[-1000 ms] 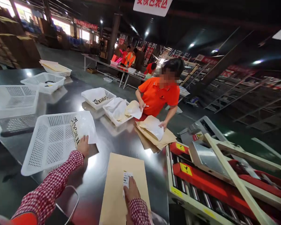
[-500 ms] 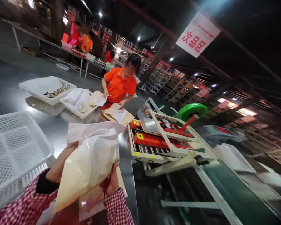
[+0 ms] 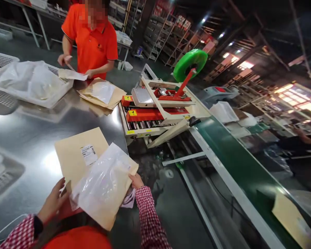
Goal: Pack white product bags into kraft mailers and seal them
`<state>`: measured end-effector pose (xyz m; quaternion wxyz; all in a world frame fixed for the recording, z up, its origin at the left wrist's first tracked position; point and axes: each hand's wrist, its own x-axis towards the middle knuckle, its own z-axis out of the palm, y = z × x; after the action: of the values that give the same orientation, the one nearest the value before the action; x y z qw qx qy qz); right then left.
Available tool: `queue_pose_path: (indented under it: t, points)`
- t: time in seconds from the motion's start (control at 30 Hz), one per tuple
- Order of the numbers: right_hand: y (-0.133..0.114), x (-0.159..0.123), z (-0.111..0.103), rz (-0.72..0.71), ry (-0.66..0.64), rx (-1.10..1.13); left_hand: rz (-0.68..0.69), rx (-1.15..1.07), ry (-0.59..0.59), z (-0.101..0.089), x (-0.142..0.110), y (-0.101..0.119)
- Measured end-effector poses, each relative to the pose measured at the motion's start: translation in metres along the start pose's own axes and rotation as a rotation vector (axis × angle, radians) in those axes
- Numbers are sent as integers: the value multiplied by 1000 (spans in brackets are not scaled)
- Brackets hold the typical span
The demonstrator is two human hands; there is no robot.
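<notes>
My right hand (image 3: 136, 181) pinches the right edge of a clear plastic bag (image 3: 103, 180) with tan kraft paper showing along its side and lower end. Part of this package lies over a flat kraft envelope (image 3: 76, 148) that bears a printed white label (image 3: 88, 154). Close to the package's left corner, my left hand (image 3: 53, 202) has its fingers apart and holds nothing; whether its fingertips touch the paper I cannot tell. A crumpled pinkish piece (image 3: 129, 199) shows from under the package, beside my right wrist.
Across the steel table (image 3: 36, 138), a co-worker in an orange shirt (image 3: 93, 41) handles papers near stacked envelopes (image 3: 101, 92) and a white basket of bags (image 3: 48, 100). A roller sealing machine (image 3: 155, 114) stands right of the table, joined to a green conveyor belt (image 3: 230, 155).
My view has turned right and down. The package has gone from raised between both hands to low over the table edge. My left hand has let go, and the labelled envelope now shows.
</notes>
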<state>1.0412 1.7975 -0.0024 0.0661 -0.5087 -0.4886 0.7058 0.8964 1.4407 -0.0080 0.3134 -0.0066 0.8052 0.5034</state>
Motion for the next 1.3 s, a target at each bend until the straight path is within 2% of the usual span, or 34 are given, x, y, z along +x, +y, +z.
queue_pose_path:
  t: [0.07,0.17,0.23,0.33,0.4,0.43,0.47,0.53,0.63,0.73,0.83,0.97,1.03,1.07,1.13,1.2,1.23,1.3]
  points:
    - [4,6,-4,39,7,45,48,97,-39,4,11,-7]
    - [11,4,-8,72,43,129,63,232,-178,15,25,-20]
    - [21,-4,-6,78,100,203,84,293,-180,19,33,-19]
    - [49,-26,10,83,188,310,130,308,-20,15,45,6]
    - [74,-45,29,112,197,360,160,297,111,7,52,29]
    - [86,-55,39,133,189,381,155,308,132,3,54,39]
    - [97,-64,49,154,178,405,132,321,116,1,55,46]
    - [111,-78,64,187,159,457,46,328,10,1,54,51]
    - [113,-87,71,205,147,494,-75,240,-109,10,45,42]
    - [105,-85,68,225,144,486,-115,139,-99,24,35,33]
    - [102,-83,63,223,130,459,-151,-25,-85,36,28,37]
    - [106,-94,57,226,-20,284,-226,-213,-58,46,27,47]
    - [100,-105,53,173,-152,73,-206,-253,-26,47,28,47]
    - [91,-110,51,78,-220,-81,-193,-264,-7,47,29,46]
    - [63,-116,53,-232,-308,-443,-176,-255,21,46,32,40]
    - [26,-112,63,-514,-293,-739,-135,-165,72,44,34,34]
    - [8,-105,71,-590,-259,-861,-98,-66,108,42,35,32]
    - [-20,-85,92,-631,-210,-1083,-23,169,182,39,35,27]
